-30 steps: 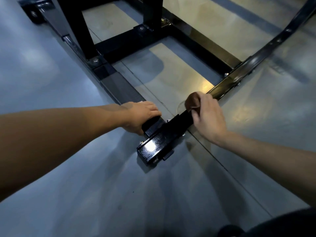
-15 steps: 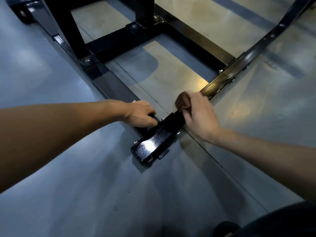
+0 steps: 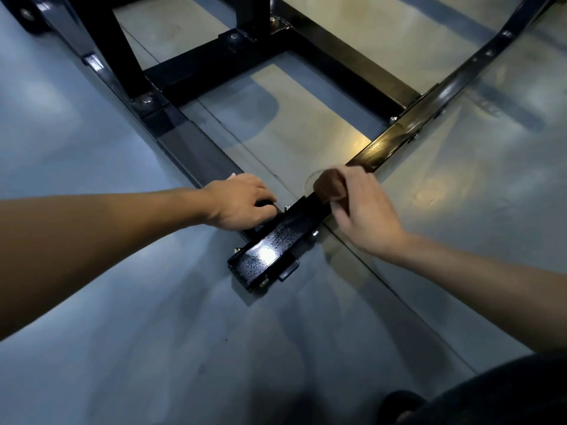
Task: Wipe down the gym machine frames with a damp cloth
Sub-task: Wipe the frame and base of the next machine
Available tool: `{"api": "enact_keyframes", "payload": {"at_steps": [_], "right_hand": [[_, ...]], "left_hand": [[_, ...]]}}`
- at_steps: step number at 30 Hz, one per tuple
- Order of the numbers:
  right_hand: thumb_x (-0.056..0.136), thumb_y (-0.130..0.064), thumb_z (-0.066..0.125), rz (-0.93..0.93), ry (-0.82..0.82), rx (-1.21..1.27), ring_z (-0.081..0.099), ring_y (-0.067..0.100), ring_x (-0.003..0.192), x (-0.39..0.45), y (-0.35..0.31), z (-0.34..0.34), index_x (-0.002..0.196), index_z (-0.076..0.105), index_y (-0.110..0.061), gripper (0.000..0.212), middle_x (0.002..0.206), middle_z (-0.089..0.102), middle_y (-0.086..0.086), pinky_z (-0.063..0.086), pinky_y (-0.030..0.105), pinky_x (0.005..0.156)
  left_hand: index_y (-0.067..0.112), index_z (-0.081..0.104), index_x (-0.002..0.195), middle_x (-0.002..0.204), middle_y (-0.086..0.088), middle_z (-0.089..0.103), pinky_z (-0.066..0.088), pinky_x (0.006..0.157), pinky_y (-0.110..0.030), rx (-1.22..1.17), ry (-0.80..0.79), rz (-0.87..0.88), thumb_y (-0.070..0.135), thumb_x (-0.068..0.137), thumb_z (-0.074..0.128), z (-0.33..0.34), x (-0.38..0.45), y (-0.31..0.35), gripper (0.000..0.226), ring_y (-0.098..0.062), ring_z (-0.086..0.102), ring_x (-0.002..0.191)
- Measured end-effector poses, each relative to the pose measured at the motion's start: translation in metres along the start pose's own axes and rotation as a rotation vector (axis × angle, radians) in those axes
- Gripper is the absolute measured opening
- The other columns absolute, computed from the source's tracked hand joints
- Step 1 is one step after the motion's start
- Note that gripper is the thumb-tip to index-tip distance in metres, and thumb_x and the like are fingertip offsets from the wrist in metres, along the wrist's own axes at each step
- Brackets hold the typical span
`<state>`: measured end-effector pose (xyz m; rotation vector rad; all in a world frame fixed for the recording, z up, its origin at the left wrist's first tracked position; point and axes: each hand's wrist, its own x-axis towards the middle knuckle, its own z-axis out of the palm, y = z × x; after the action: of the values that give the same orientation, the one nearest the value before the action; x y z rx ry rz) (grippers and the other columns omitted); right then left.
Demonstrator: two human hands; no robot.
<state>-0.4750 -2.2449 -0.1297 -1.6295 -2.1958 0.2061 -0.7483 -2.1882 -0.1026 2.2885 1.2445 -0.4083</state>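
Observation:
A black gym machine base frame [image 3: 276, 243] lies on the floor, two rails meeting in a glossy bolted end piece near me. My right hand [image 3: 365, 213] grips a brown cloth [image 3: 329, 184] and presses it on the right rail just beyond that end piece; the hand is motion-blurred. My left hand [image 3: 242, 204] rests on the left rail [image 3: 196, 148] beside the joint, fingers curled over its edge.
Black crossbars [image 3: 346, 72] and an upright post [image 3: 251, 13] rise at the top. The right rail [image 3: 435, 102] runs to the upper right. The glossy grey floor [image 3: 153, 332] surrounds the frame. My dark-clothed knee [image 3: 491, 394] shows at the bottom right.
The cloth hand has stayed on the same stretch of the right rail beside the end piece, blurred by rubbing. My left hand's fingers curled further over the left rail.

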Motion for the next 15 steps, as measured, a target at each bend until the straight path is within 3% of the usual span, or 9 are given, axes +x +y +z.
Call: {"api": "enact_keyframes", "payload": {"at_steps": [2,8,13,15], "right_hand": [[0.089,-0.012,0.064,-0.044,-0.011,0.019,0.052,0.034,0.102,-0.01,0.011,-0.004,0.143,0.046,-0.011,0.057,0.127,0.053,0.014,0.046,0.046,0.087],[0.094,-0.013,0.064,0.331,0.119,-0.018,0.053,0.044,0.118,0.045,0.053,-0.014,0.146,0.042,-0.007,0.057,0.136,0.051,0.021,0.044,0.052,0.102],[0.091,-0.016,0.063,0.078,0.017,0.017,0.052,0.035,0.103,0.013,0.015,0.0,0.141,0.046,-0.015,0.053,0.124,0.053,0.012,0.047,0.05,0.087],[0.09,-0.014,0.063,0.025,0.011,0.018,0.053,0.037,0.104,-0.001,0.025,-0.006,0.143,0.046,-0.013,0.055,0.126,0.053,0.014,0.046,0.049,0.088]], "left_hand": [[0.033,0.057,0.141,0.142,0.005,0.051,0.026,0.121,-0.059,0.015,0.013,0.003,0.062,0.1,0.031,0.002,0.001,0.0,0.057,-0.015,0.034,0.142],[0.037,0.06,0.134,0.14,0.005,0.052,0.04,0.109,-0.057,0.058,0.006,-0.056,0.075,0.086,0.024,-0.001,0.001,0.011,0.071,-0.018,0.036,0.139],[0.037,0.057,0.139,0.144,0.007,0.049,0.034,0.115,-0.055,0.033,0.017,-0.051,0.073,0.085,0.023,0.002,0.0,0.005,0.073,-0.015,0.032,0.142],[0.037,0.058,0.138,0.143,0.007,0.05,0.031,0.118,-0.057,0.025,0.024,-0.048,0.073,0.085,0.024,0.004,0.002,0.005,0.073,-0.015,0.032,0.142]]}}
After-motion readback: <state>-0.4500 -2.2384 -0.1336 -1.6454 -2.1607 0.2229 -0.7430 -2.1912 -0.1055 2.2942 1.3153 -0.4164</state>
